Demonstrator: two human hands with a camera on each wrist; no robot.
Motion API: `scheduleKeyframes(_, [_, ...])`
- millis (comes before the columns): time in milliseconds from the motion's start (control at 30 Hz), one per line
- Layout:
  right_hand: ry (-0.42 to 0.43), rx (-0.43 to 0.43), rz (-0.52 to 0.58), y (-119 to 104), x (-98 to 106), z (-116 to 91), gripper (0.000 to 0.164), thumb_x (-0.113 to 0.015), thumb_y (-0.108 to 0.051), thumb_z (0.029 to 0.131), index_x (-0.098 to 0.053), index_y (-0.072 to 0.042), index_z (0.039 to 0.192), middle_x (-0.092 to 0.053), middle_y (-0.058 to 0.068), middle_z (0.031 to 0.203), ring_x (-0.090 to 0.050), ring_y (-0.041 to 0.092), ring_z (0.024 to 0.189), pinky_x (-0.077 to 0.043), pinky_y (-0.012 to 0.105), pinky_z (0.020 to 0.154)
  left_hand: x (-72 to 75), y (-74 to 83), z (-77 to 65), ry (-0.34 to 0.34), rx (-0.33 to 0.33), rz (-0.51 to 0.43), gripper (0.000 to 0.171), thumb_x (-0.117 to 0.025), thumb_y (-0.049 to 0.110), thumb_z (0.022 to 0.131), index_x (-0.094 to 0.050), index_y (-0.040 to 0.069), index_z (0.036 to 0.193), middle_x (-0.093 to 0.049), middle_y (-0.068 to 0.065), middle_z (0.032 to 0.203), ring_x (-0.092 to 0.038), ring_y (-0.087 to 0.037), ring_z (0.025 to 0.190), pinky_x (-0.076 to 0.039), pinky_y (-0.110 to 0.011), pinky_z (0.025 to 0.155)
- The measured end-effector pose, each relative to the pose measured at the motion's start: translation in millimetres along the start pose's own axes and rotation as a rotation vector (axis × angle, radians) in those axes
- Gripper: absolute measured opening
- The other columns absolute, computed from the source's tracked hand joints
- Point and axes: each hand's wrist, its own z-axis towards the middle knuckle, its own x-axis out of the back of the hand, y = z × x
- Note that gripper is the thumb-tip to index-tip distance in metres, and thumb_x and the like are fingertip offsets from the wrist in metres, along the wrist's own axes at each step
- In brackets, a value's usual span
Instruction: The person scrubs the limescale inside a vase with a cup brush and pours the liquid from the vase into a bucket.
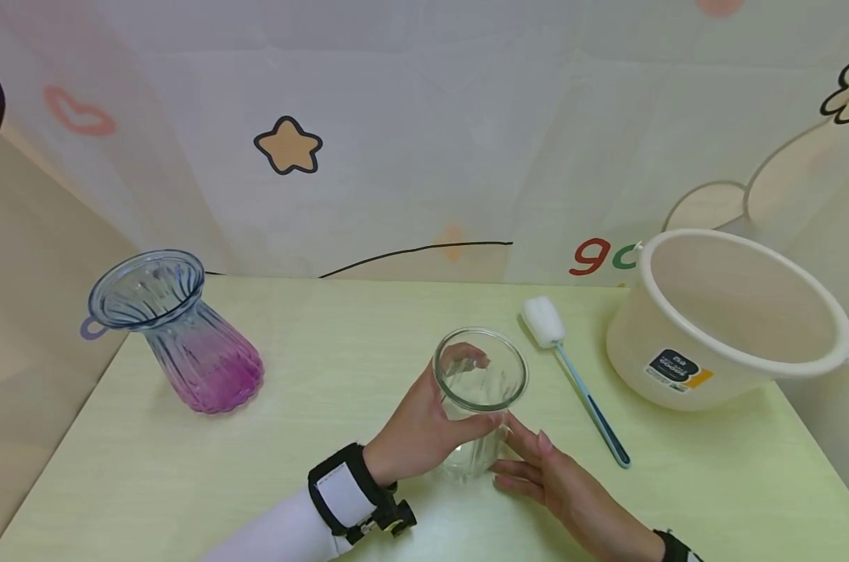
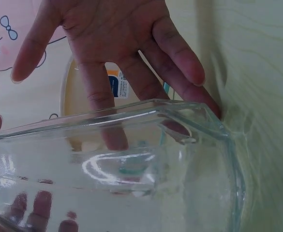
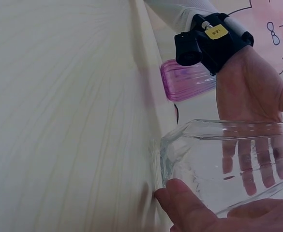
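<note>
A clear glass vase (image 1: 475, 437) with a thick round rim and a faceted lower body stands near the front middle of the table. My left hand (image 1: 417, 429) grips its upper part, thumb across the near side and fingers around the far side. In the right wrist view the fingers of that left hand (image 3: 255, 159) show through the glass. My right hand (image 1: 561, 484) is at the vase's lower right side, its fingers extended and seemingly touching the glass. In the left wrist view, the right palm (image 2: 114, 34) faces the vase, fingers spread.
On the left stands a ribbed vase (image 1: 210, 351), blue above and pink below, with a small purple loop (image 1: 93, 328) at its rim. A white-headed cleaning brush (image 1: 586, 390) lies right of the clear vase. Beyond it sits a cream bucket (image 1: 649, 343). A printed curtain (image 1: 410, 156) hangs behind the table.
</note>
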Motion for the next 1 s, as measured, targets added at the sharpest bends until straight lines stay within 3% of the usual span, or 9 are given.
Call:
scheduleKeyframes(233, [0.034,-0.037,-0.051,-3,-2,0,0.062,-0.01,-0.039,0.115,0.0,-0.003,0.165,0.002,0.03,0.17,-0.051,0.007,0.137,-0.044,0.017,0.111,0.9,0.9,-4.0,-0.013,-0.003,-0.001,0.059,-0.08,0.021,0.089,-0.046,0.017,0.137,-0.051,-0.003,0.142,-0.047,-0.019,0.138,-0.035,-0.059,0.117])
scheduleKeyframes(367, [0.088,-0.064,-0.139,-9,0,-3,0.06,-0.015,-0.036,0.116,-0.011,-0.003,0.165,-0.009,0.026,0.171,-0.054,0.007,0.137,-0.045,0.017,0.109,1.1,-0.1,-5.7,-0.019,-0.001,-0.004,0.061,-0.08,0.02,0.089,-0.045,0.017,0.139,-0.051,-0.004,0.144,-0.046,-0.02,0.139,-0.035,-0.06,0.117])
scheduleKeyframes(500, [0.27,-0.027,-0.273,-17,8,-8,0.051,-0.033,-0.03,0.115,-0.033,-0.005,0.16,-0.031,0.022,0.166,-0.059,0.007,0.132,-0.052,0.022,0.103,0.3,-1.8,-5.8,-0.025,-0.001,-0.006,0.063,-0.081,0.019,0.088,-0.045,0.018,0.139,-0.05,-0.002,0.145,-0.046,-0.026,0.14,-0.037,-0.06,0.116])
scheduleKeyframes(633, [0.551,0.067,-0.547,-23,23,-14,0.041,-0.056,-0.025,0.108,-0.054,-0.009,0.146,-0.059,0.017,0.144,-0.064,0.001,0.117,-0.056,0.022,0.091,-1.0,-4.1,-7.1,-0.014,-0.004,-0.004,0.062,-0.081,0.018,0.087,-0.045,0.018,0.137,-0.05,-0.002,0.143,-0.048,-0.026,0.137,-0.039,-0.058,0.114])
scheduleKeyframes(733, [0.712,0.078,-0.758,-25,37,-20,0.036,-0.066,-0.023,0.103,-0.063,-0.01,0.136,-0.071,0.013,0.123,-0.064,-0.005,0.102,-0.055,0.019,0.08,-3.3,-6.6,-8.6,0.0,-0.002,0.02,0.061,-0.081,0.021,0.088,-0.045,0.018,0.137,-0.051,-0.005,0.143,-0.049,-0.024,0.134,-0.04,-0.056,0.113])
scheduleKeyframes(867, [0.801,0.055,-0.886,-23,52,-26,0.032,-0.071,-0.021,0.099,-0.069,-0.007,0.127,-0.074,0.007,0.105,-0.063,-0.005,0.09,-0.054,0.02,0.071,-6.8,-10.0,-9.6,0.01,-0.017,0.056,0.062,-0.081,0.023,0.087,-0.045,0.015,0.137,-0.051,-0.009,0.142,-0.05,-0.026,0.131,-0.042,-0.054,0.111])
scheduleKeyframes(1000, [0.811,-0.003,-0.973,-21,61,-25,0.033,-0.075,-0.024,0.096,-0.071,-0.005,0.123,-0.072,0.004,0.096,-0.063,0.004,0.086,-0.051,0.022,0.069,-7.1,-9.3,-9.9,0.031,-0.035,0.098,0.064,-0.082,0.024,0.085,-0.045,0.014,0.137,-0.052,-0.003,0.136,-0.052,-0.021,0.125,-0.044,-0.052,0.11])
